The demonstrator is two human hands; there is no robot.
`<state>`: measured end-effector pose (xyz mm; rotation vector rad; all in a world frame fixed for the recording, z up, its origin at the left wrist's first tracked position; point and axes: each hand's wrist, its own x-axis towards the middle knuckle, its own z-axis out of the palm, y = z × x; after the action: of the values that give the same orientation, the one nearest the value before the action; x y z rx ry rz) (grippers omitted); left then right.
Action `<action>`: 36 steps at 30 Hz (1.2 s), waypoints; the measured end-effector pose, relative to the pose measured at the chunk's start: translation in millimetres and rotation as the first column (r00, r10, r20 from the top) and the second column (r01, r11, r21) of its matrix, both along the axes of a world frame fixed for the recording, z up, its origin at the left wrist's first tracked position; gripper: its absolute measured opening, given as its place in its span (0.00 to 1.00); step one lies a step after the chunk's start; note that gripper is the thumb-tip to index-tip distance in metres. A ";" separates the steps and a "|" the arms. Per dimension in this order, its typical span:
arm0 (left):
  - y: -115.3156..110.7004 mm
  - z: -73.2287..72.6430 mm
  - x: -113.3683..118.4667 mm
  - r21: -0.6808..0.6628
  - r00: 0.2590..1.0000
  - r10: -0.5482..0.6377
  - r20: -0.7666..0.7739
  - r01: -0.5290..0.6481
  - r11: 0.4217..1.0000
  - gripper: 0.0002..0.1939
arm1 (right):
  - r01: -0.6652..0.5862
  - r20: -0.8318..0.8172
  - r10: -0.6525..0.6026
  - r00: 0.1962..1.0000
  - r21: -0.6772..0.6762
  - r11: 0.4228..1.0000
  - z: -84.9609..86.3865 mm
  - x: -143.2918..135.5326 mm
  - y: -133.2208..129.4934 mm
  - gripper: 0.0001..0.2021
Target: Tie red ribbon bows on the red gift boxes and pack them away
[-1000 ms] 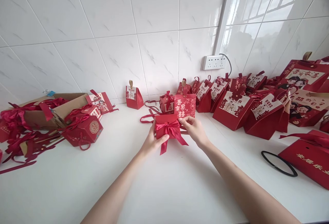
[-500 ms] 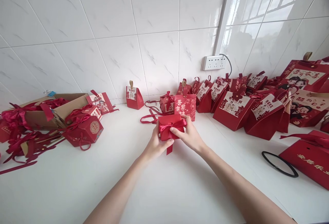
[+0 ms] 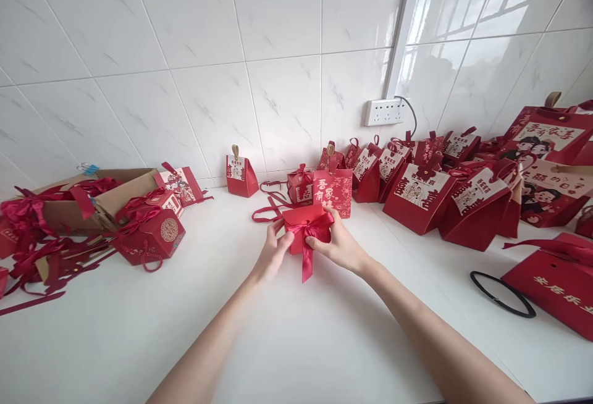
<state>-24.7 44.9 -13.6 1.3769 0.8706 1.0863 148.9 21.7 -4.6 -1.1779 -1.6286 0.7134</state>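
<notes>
A small red gift box (image 3: 296, 214) is between my two hands, low over the white table. A red satin ribbon (image 3: 307, 262) is tied across its front in a bow, with a tail hanging down below the box. My left hand (image 3: 272, 252) grips the box's left side, its thumb on the front. On the opposite side my right hand (image 3: 340, 242) is closed around the box, thumb pressed at the ribbon. Right behind stands a red printed gift box (image 3: 333, 191), and a smaller ribboned box (image 3: 299, 186) sits beside it.
A cardboard box (image 3: 125, 197) of red ribbons stands at left, with a hexagonal gift box (image 3: 155, 231) in front. Several red gift bags (image 3: 419, 200) crowd the right. A black ring (image 3: 503, 294) lies near a red box (image 3: 556, 286). A power strip (image 3: 386, 112) is on the wall.
My left thumb has moved up from the box's lower edge to its left front. The ribbon tail now hangs in front of the box. The box is still in both hands.
</notes>
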 end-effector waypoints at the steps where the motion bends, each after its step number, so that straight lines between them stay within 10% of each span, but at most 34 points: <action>1: -1.8 1.0 1.8 0.008 0.998 0.053 -0.027 -0.053 0.999 0.36 | -0.026 0.018 0.026 0.999 0.008 1.000 -0.5 -0.9 -0.8 0.31; 9: -6.0 6.2 4.3 0.109 0.973 0.203 -0.113 -0.191 0.976 0.37 | -0.159 0.046 0.157 0.986 0.047 0.986 -1.9 -4.1 -4.4 0.36; 21: -1.9 10.6 0.8 0.111 0.957 0.268 -0.111 -0.256 0.960 0.25 | -0.194 0.066 0.241 0.968 -0.408 0.892 16.9 15.5 -4.0 0.21; 36: -4.4 17.0 1.3 0.093 0.947 0.297 -0.119 -0.287 0.953 0.25 | -0.359 -0.013 0.402 0.916 -0.475 0.803 17.4 16.5 -5.1 0.15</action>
<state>-23.5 40.5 3.4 1.4234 1.1697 1.2737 165.4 16.5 12.8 -1.2341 -1.8533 1.3985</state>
